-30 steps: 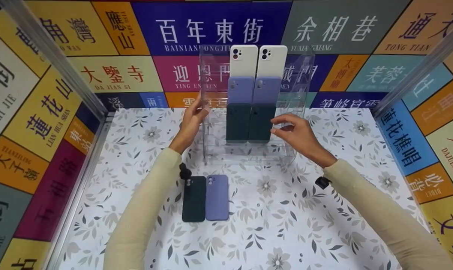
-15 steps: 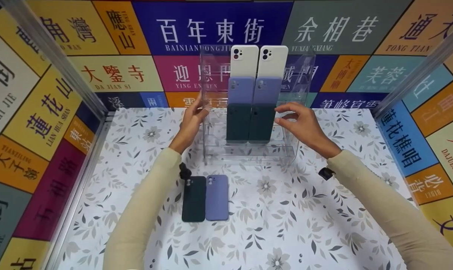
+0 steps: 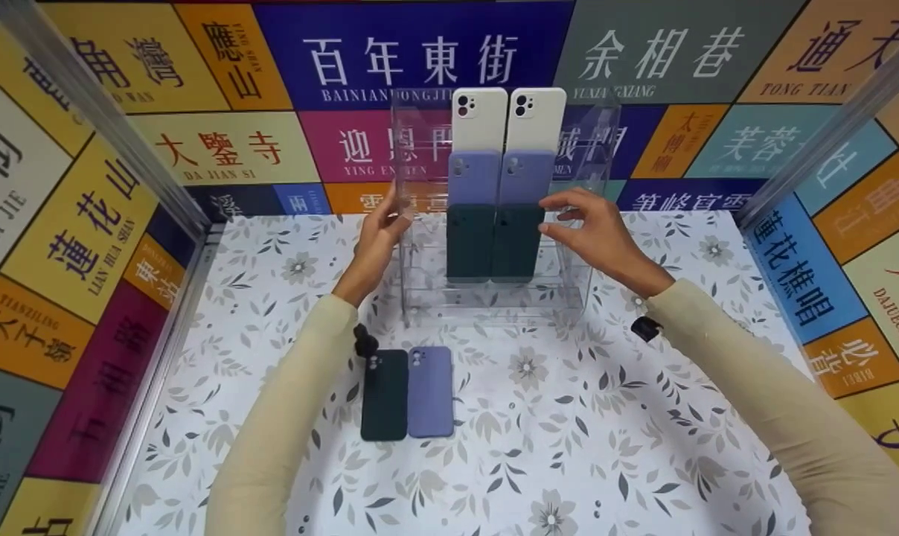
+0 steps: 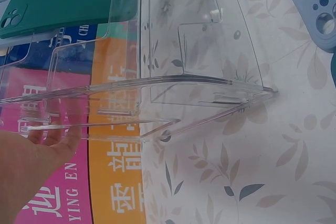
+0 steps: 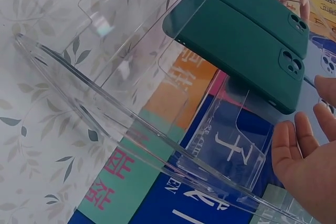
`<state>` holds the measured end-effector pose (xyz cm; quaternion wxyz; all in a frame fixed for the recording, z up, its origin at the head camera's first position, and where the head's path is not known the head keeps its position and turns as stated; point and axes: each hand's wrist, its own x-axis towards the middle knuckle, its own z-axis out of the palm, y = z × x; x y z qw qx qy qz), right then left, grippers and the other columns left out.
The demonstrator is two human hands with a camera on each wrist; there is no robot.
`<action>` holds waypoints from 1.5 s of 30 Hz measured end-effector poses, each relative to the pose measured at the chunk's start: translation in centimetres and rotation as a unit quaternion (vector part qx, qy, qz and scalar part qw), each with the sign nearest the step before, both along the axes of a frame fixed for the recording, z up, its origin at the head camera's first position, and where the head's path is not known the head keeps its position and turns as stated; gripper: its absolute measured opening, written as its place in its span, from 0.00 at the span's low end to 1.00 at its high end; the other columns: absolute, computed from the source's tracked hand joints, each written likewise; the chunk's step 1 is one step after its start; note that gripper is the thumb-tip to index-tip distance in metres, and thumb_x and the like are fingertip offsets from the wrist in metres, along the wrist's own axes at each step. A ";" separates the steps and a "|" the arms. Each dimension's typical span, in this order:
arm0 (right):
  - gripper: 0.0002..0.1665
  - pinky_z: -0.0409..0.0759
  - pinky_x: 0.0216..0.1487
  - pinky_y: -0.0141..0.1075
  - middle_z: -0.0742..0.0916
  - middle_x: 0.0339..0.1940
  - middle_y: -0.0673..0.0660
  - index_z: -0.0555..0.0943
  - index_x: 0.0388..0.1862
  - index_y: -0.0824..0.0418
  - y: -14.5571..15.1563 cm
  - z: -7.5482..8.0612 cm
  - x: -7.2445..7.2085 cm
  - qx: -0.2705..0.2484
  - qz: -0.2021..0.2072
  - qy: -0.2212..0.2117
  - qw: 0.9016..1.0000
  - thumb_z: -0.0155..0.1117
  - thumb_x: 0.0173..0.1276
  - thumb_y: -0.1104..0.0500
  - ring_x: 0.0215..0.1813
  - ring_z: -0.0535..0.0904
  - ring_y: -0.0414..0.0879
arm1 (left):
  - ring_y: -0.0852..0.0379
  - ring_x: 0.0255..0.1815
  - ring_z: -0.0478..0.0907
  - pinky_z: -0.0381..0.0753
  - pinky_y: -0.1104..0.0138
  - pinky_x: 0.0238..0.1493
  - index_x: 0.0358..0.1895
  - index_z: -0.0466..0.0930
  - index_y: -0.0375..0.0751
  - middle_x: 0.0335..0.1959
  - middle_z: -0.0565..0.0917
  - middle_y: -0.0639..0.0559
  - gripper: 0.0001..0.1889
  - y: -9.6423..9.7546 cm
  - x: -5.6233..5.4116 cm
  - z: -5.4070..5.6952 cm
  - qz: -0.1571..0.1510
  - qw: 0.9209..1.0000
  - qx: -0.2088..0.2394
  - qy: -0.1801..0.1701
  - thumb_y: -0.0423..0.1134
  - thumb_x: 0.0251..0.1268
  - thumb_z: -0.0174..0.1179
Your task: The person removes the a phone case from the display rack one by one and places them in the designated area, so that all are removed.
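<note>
A clear acrylic tiered display stand (image 3: 583, 298) holds phone cases in two columns: white cases (image 3: 479, 123) on top, purple cases (image 3: 473, 179) in the middle, dark green cases (image 3: 469, 242) lowest. My left hand (image 3: 379, 234) holds the stand's left side panel; in the left wrist view its fingers (image 4: 65, 140) show through the acrylic. At the right column, my right hand (image 3: 594, 234) has thumb and fingertips right at the outer edge of the right dark green case (image 3: 516, 246). In the right wrist view, relaxed, bent fingers (image 5: 286, 142) lie beside that case's camera end.
On the floral tabletop (image 3: 568, 417), a dark green case (image 3: 385, 394) and a purple case (image 3: 431, 391) lie flat side by side in front of the stand. A back wall (image 3: 420, 45) with colourful lettered panels stands close behind it, and side walls flank the table.
My right hand has moved up along the right dark green case's edge, shifting slightly away and then back in to it. The left hand keeps its place on the stand.
</note>
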<state>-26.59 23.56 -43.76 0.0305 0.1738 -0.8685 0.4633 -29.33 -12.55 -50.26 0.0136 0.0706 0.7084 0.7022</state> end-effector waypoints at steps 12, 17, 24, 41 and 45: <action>0.22 0.80 0.73 0.52 0.86 0.65 0.60 0.86 0.68 0.61 0.0 -0.5 -0.7 0.009 -0.003 -0.023 1.000 0.74 0.78 0.61 0.67 0.82 0.55 | 0.42 0.76 0.73 0.70 0.44 0.81 0.91 0.53 0.55 0.82 0.70 0.39 0.37 0.0 0.0 -0.2 -0.003 1.000 0.007 0.000 0.43 0.87 0.56; 0.22 0.79 0.74 0.53 0.87 0.65 0.60 0.86 0.69 0.60 -0.1 -1.0 -0.8 0.020 -0.008 -0.011 1.000 0.74 0.78 0.62 0.67 0.82 0.55 | 0.40 0.78 0.72 0.70 0.44 0.81 0.91 0.53 0.56 0.83 0.69 0.40 0.37 0.0 0.0 -0.2 -0.003 1.000 0.005 -0.002 0.44 0.86 0.56; 0.22 0.79 0.73 0.55 0.87 0.65 0.62 0.86 0.68 0.63 -0.3 -1.4 -1.0 0.007 -0.014 0.003 1.000 0.73 0.78 0.66 0.65 0.83 0.57 | 0.42 0.77 0.71 0.70 0.44 0.81 0.91 0.53 0.55 0.83 0.71 0.45 0.37 -0.1 0.0 -0.2 -0.008 1.000 0.013 0.011 0.42 0.87 0.55; 0.15 0.82 0.63 0.42 0.91 0.54 0.60 0.89 0.60 0.63 -0.8 -2.1 -0.8 -0.014 -0.040 0.035 0.999 0.74 0.77 0.67 0.54 0.85 0.50 | 0.40 0.78 0.71 0.68 0.42 0.82 0.91 0.53 0.57 0.79 0.73 0.43 0.37 -0.1 0.1 -0.1 0.003 1.000 0.008 0.002 0.42 0.87 0.55; 0.13 0.82 0.57 0.33 0.92 0.51 0.58 0.91 0.58 0.61 -0.6 -1.8 -0.4 -0.038 -0.049 0.029 0.998 0.75 0.76 0.65 0.51 0.86 0.48 | 0.41 0.78 0.72 0.68 0.43 0.82 0.92 0.53 0.56 0.81 0.72 0.44 0.37 0.0 0.2 -0.1 0.001 1.000 0.006 0.001 0.45 0.88 0.55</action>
